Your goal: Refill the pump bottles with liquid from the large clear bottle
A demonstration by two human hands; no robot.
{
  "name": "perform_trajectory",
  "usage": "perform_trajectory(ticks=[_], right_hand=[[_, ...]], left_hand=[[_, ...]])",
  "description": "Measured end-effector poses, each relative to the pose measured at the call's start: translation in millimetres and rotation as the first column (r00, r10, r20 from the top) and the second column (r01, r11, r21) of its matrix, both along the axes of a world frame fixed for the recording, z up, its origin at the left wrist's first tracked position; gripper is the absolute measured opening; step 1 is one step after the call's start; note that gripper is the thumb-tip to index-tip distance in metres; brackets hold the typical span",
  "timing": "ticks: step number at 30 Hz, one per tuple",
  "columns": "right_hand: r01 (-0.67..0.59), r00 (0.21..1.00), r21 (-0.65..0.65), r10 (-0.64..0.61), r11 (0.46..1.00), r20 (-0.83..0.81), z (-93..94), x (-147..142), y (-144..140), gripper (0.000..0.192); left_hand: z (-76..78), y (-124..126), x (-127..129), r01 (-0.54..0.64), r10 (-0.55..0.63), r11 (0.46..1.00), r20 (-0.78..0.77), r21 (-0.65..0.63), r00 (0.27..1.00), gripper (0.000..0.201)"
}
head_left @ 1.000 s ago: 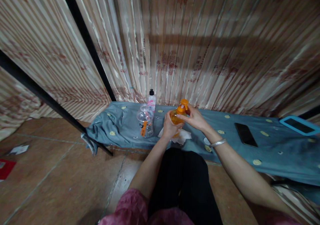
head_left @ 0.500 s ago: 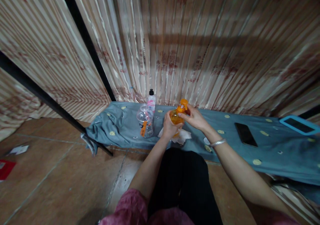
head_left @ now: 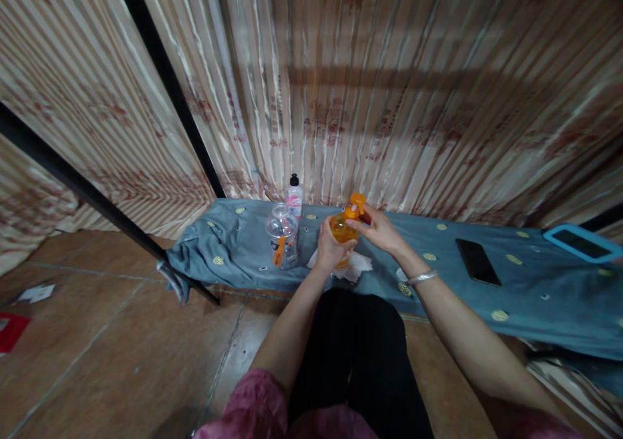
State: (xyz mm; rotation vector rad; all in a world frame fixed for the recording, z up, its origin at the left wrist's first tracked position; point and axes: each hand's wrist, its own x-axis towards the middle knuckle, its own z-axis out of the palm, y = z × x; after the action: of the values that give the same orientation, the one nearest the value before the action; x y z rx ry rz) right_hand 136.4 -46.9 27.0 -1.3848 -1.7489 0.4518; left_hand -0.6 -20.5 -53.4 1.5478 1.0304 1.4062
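My left hand (head_left: pixel 331 247) is wrapped round the body of an orange bottle (head_left: pixel 343 228), which looks see-through with orange liquid in it. At the bottle's orange top (head_left: pixel 357 202), my right hand (head_left: pixel 378 228) grips with thumb and fingers; part of the top is hidden by them. Crumpled white tissue (head_left: pixel 355 267) lies on the cloth beneath the bottle. To the left stands a clear plastic cup (head_left: pixel 288 244) with a domed lid and an orange-and-black print. Behind the cup is a clear bottle (head_left: pixel 294 195) with a black cap and pink label.
A blue-grey patterned cloth (head_left: pixel 243 250) covers the narrow bench. On its right lie a black phone (head_left: pixel 477 262) and a blue-framed tablet (head_left: pixel 583 243). Striped curtains (head_left: pixel 341 88) hang behind, black poles (head_left: pixel 170 82) stand at left, and a red object (head_left: pixel 12 332) lies on the floor.
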Motion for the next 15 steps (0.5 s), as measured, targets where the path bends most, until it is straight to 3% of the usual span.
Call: perform_trajectory(ticks=[3, 15], right_hand=[[0.005, 1.000, 0.000, -0.005, 1.000, 0.008, -2.2, -2, 2, 0.037], [0.279, 0.959, 0.041, -0.281, 0.959, 0.036, -14.2, -19, -3, 0.040]], left_hand=[[-0.2, 1, 0, -0.005, 0.005, 1.000, 0.001, -0.012, 1.000, 0.083], [-1.8, 1, 0, -0.031, 0.031, 0.999, -0.042, 0.019, 0.999, 0.080]])
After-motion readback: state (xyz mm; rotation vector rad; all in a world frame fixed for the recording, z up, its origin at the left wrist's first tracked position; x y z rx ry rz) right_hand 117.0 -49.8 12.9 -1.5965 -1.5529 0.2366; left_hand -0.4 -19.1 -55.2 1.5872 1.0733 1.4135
